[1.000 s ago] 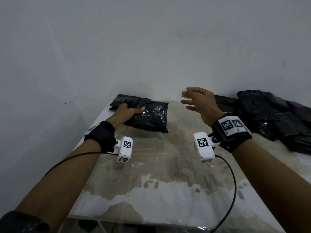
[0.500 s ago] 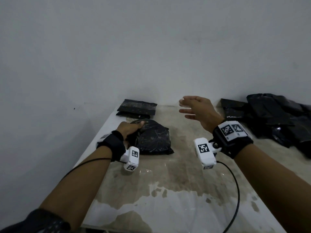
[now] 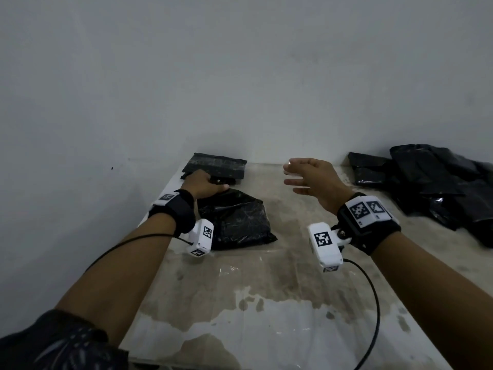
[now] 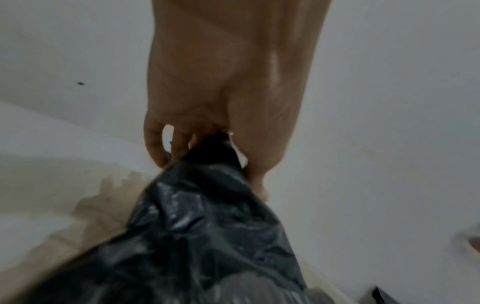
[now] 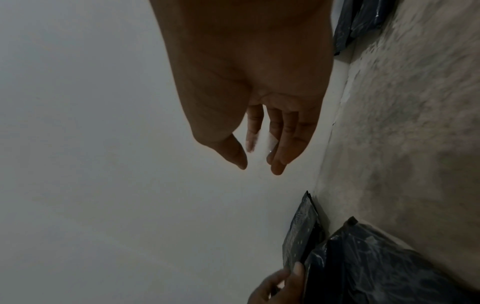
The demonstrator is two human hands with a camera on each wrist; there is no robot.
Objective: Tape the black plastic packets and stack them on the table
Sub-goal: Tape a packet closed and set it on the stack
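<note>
- The left hand [image 3: 204, 184] grips the far end of a black plastic packet [image 3: 234, 220] at centre-left of the head view, fingers curled into the bunched plastic.
- That packet lies on the stained table [image 3: 266, 303], just below a flat packet [image 3: 216, 166] at the wall.
- The right hand [image 3: 312, 180] hovers open at centre-right with a strip of clear tape [image 5: 271, 142] stuck to its straight fingers.
- A heap of black packets [image 3: 437, 188] sits at the right edge.

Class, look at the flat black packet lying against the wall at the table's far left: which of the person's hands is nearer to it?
Left. The left hand grips another packet right beside the flat packet; the right hand hovers open further right.
</note>
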